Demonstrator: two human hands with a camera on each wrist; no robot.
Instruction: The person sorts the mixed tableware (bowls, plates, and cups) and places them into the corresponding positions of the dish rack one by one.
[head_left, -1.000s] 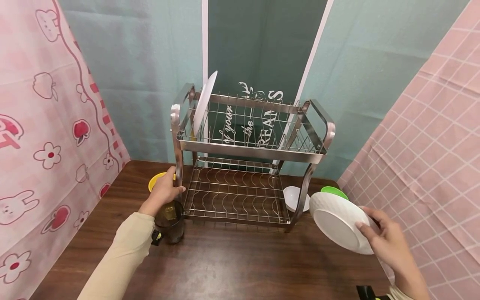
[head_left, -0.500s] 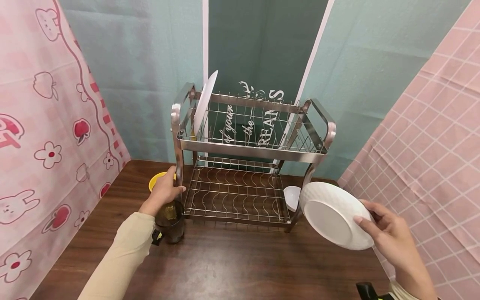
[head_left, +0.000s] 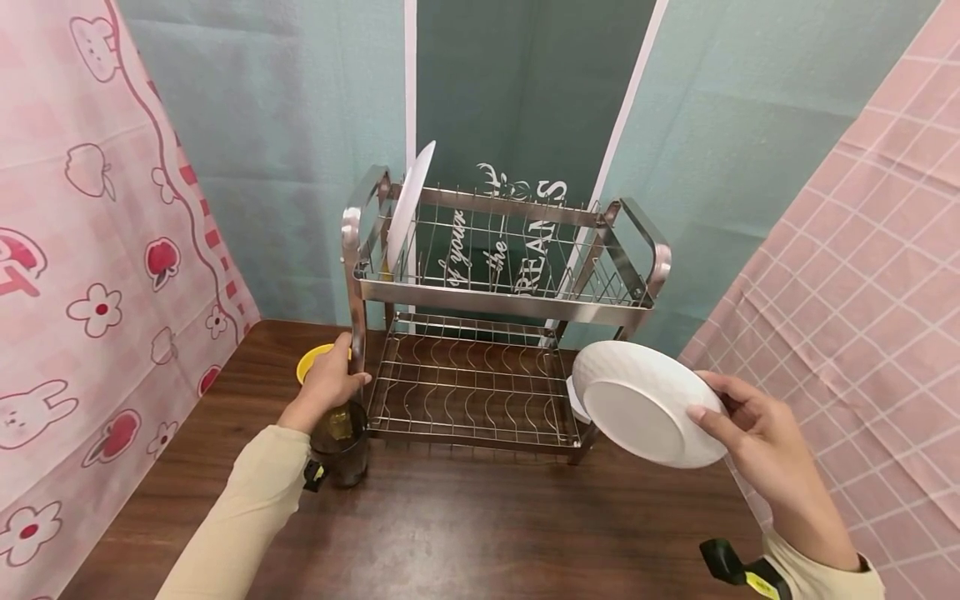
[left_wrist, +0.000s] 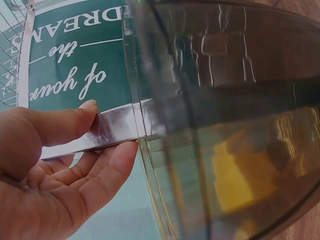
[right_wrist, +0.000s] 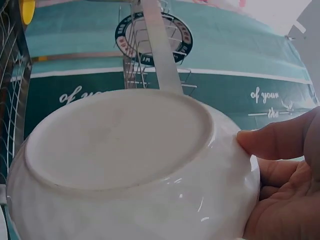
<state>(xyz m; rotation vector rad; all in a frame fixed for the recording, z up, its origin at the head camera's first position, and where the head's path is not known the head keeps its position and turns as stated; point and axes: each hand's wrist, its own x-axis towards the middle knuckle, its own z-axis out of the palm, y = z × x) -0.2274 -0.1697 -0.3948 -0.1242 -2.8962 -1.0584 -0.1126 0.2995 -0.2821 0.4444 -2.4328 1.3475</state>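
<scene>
My left hand (head_left: 327, 379) grips the left front post (left_wrist: 116, 122) of a two-tier metal dish rack (head_left: 502, 304), thumb on one side and fingers on the other. At the right, my right hand (head_left: 765, 454) pinches the rim of a white plate (head_left: 648, 408), tilted with its underside toward me and held above the table. The right wrist view shows the thumb on the underside of the plate; the fingers are partly hidden behind it. Another white plate (head_left: 411, 200) stands on edge at the left end of the rack's upper tier.
A dark see-through cup (head_left: 347, 467) stands by the left wrist, close to the rack's foot. Behind the left hand is a yellow dish (head_left: 307, 363). A white bowl (head_left: 574, 403), mostly covered by the held plate, sits right of the rack. Patterned cloths hang around the wooden table (head_left: 480, 533).
My right hand has moved left and upward with the plate, toward the rack's right side. The plate now covers the green dish and most of the white bowl. My left hand has stayed put.
</scene>
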